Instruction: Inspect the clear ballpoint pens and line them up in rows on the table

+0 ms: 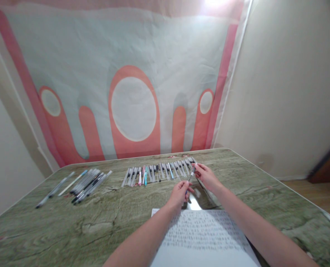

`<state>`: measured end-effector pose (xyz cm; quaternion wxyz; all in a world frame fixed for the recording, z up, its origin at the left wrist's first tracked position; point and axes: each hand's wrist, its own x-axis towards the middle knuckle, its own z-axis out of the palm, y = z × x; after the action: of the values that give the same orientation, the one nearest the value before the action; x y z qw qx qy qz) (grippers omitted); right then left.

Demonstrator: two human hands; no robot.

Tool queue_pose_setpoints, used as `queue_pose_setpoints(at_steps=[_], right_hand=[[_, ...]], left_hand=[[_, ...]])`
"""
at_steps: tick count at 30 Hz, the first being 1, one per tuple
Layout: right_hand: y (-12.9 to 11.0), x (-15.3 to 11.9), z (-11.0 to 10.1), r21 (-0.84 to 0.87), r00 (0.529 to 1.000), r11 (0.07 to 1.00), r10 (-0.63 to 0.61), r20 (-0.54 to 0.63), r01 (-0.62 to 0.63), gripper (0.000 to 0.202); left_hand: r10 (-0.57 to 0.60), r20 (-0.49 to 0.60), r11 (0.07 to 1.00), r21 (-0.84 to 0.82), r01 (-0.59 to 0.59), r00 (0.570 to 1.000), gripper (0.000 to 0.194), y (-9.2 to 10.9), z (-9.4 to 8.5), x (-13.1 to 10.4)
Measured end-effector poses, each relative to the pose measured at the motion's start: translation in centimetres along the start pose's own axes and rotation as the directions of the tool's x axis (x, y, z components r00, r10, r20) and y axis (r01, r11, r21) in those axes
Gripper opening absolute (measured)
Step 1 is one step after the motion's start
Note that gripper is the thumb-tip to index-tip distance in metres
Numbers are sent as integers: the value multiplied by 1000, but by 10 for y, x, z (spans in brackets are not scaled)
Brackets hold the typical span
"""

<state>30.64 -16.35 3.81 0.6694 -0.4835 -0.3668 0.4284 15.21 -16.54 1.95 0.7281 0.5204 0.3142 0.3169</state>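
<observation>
pinching a slim pen [192, 172] between them, the left hand [180, 193] and right hand [206, 177] curl nearly closed.

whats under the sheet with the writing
A dark, glossy item shows past the far edge of the sheet, on the table; whatever lies directly beneath is covered.

A wood-grain tabletop [56, 230] in greenish brown spreads beneath the fingers [197, 167]. Just beyond them and off to their left, a long row of pens [162, 170] lies side by side. Well apart, farther left of the fingers, lies a looser group of pens [90, 183]. A glossy, see-through sheet [194, 202] lies just below the fingers; a handwritten page [201, 231] lies nearer the person.
</observation>
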Motion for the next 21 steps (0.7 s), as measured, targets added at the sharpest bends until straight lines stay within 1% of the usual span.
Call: queue_pose_setpoints(at_steps=[2, 4, 7, 8, 10, 11, 13, 15, 18, 21], right_hand=[[0, 4, -5, -44, 999, 998, -35, -29, 34, 35], [0, 9, -11, -109, 992, 992, -80, -93, 70, 36], [2, 15, -20, -209, 968, 971, -161, -194, 120, 39], [3, 16, -23, -258, 962, 956, -195, -193, 142, 39], [5, 16, -26, -408, 958, 891, -263, -112, 197, 36], [7, 15, -27, -499, 956, 837, -287, -54, 223, 33], [10, 12, -27, -676, 952, 692, -302, 47, 253, 29], [13, 9, -25, -812, 952, 528, -290, 103, 249, 27], [17, 4, -21, -923, 957, 320, -257, 131, 213, 25], [17, 0, -17, -973, 964, 173, -245, 107, 152, 26]], left_hand=[[-4, -14, 1000, 15, 4, 1000, 40, 1, 0, 0], [0, -23, 1000, 15, 0, 1000, 38, 1, -1, 0], [8, -16, 1000, -5, -8, 1000, 33, 2, -1, -1], [8, -19, 1000, -10, -8, 1000, 33, 2, -1, -1], [6, -30, 1000, -13, -6, 1000, 33, 2, 0, 0], [5, -36, 1000, -13, -5, 999, 34, 2, 0, 0], [6, -41, 1000, -13, -7, 999, 35, 2, 1, 0], [13, -42, 1000, -17, -14, 999, 36, 2, 1, 0], [18, -42, 1000, -20, -19, 999, 35, 1, 1, 0], [21, -37, 1000, -19, -22, 999, 36, 1, 1, 0]])
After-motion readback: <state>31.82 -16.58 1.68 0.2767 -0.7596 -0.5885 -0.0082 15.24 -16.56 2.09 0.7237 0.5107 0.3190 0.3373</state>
